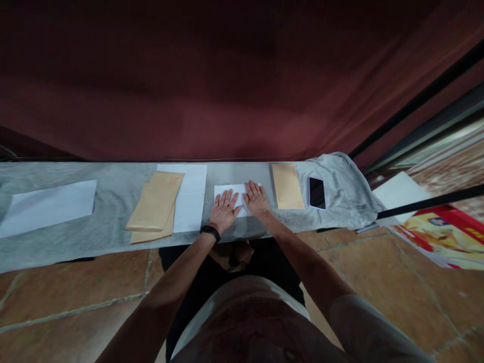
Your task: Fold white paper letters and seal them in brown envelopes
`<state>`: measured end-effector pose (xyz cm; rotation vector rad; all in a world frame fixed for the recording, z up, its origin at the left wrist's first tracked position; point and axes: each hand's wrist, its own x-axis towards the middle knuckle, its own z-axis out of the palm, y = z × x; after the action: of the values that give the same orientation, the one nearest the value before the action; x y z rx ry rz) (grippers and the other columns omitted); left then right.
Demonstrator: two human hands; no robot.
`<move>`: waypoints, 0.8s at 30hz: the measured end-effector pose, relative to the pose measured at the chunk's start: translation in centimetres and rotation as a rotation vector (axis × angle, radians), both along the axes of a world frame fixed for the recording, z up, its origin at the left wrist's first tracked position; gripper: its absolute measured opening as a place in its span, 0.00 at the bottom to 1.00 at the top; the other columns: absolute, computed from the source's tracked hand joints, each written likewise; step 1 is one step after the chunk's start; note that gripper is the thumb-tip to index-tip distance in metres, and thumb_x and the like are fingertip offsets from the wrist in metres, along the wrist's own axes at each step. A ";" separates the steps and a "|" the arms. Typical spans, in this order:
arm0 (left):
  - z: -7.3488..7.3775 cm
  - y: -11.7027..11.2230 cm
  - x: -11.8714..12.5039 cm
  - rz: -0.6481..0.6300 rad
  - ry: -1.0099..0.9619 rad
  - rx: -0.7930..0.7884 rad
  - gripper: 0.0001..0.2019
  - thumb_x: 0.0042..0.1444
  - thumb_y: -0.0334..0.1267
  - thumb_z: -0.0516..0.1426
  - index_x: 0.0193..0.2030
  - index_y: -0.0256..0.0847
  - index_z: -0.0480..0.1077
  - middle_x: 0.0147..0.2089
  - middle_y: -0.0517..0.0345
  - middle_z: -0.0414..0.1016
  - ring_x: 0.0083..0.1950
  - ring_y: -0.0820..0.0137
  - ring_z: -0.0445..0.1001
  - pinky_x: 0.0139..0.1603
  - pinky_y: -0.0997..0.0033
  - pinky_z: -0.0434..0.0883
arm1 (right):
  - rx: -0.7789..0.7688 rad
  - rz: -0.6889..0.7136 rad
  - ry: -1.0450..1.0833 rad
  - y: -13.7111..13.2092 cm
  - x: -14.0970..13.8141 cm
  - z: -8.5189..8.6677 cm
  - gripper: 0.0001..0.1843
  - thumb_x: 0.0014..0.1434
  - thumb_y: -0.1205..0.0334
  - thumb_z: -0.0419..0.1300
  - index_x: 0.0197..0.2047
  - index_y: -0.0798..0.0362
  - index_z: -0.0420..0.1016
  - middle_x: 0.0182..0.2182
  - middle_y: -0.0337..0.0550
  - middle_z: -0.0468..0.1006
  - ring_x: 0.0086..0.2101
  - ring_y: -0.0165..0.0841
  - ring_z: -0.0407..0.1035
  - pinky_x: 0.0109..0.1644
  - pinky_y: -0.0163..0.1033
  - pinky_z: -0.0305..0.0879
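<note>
A small folded white paper point(235, 191) lies on the grey cloth point(113, 222) straight ahead of me. My left hand point(224, 212) rests flat on its near left part with fingers spread; a black band sits on that wrist. My right hand point(256, 198) presses flat on the paper's right side, fingers stretched out. Neither hand grips anything.
Left of the hands lie brown envelopes point(156, 206) stacked over a white sheet point(191, 194), and a further white sheet point(47, 206) at far left. To the right sit one brown envelope point(287, 185) and a black phone point(316, 192). Tiled floor point(75, 292) and a red printed poster point(446, 234) lie nearby.
</note>
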<state>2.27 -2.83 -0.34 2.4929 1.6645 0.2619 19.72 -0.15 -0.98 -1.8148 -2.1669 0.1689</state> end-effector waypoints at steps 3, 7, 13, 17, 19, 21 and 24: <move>0.1 -0.1 0.0 0.002 0.002 0.003 0.31 0.70 0.51 0.43 0.76 0.43 0.52 0.78 0.50 0.48 0.79 0.56 0.43 0.77 0.46 0.42 | -0.002 0.015 0.010 -1.0 -0.8 -0.2 0.28 0.74 0.58 0.44 0.73 0.58 0.56 0.73 0.54 0.53 0.71 0.42 0.49 0.74 0.55 0.44; 0.1 -0.1 0.0 -0.002 0.009 -0.007 0.31 0.70 0.51 0.44 0.75 0.42 0.53 0.79 0.49 0.47 0.79 0.56 0.43 0.77 0.46 0.42 | -0.009 0.047 0.003 -3.0 -1.0 -0.5 0.27 0.74 0.59 0.43 0.73 0.56 0.58 0.72 0.51 0.55 0.71 0.42 0.51 0.73 0.54 0.46; 0.2 -0.6 -0.2 0.003 0.005 -0.003 0.30 0.70 0.50 0.44 0.76 0.43 0.52 0.78 0.51 0.47 0.79 0.57 0.44 0.77 0.46 0.42 | 0.044 0.015 -0.033 -4.8 0.4 -0.8 0.30 0.74 0.55 0.45 0.74 0.57 0.54 0.72 0.56 0.54 0.71 0.44 0.51 0.73 0.57 0.47; 0.3 -1.4 -0.7 0.003 0.005 0.010 0.30 0.70 0.49 0.44 0.76 0.43 0.52 0.78 0.51 0.47 0.79 0.57 0.44 0.77 0.46 0.42 | 0.082 -0.022 -0.056 -5.6 1.0 -1.0 0.31 0.74 0.54 0.44 0.74 0.59 0.54 0.72 0.57 0.56 0.70 0.44 0.51 0.72 0.56 0.48; 0.2 -1.8 -1.1 -0.006 0.001 0.023 0.29 0.70 0.49 0.44 0.75 0.43 0.53 0.78 0.51 0.47 0.79 0.57 0.45 0.78 0.47 0.41 | 0.090 -0.027 -0.064 -6.0 1.3 -1.2 0.31 0.74 0.54 0.44 0.74 0.60 0.54 0.71 0.58 0.57 0.70 0.45 0.51 0.72 0.57 0.49; 0.2 -2.2 -1.4 -0.014 0.000 0.035 0.29 0.71 0.48 0.44 0.75 0.43 0.54 0.78 0.51 0.47 0.79 0.57 0.45 0.78 0.47 0.41 | 0.091 -0.033 -0.071 -6.5 1.7 -1.3 0.32 0.74 0.53 0.43 0.74 0.62 0.55 0.71 0.59 0.58 0.70 0.46 0.51 0.72 0.56 0.50; 0.1 -2.6 -1.6 -0.011 0.007 0.036 0.28 0.71 0.48 0.44 0.75 0.44 0.54 0.78 0.52 0.48 0.79 0.58 0.46 0.77 0.47 0.42 | 0.100 -0.042 -0.077 -7.3 2.1 -1.4 0.32 0.74 0.53 0.43 0.73 0.64 0.54 0.70 0.60 0.59 0.70 0.47 0.52 0.71 0.56 0.51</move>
<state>0.66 -5.42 -0.23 2.5315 1.6625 0.2849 21.83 -7.45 -2.38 -1.8373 -2.1456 -0.0188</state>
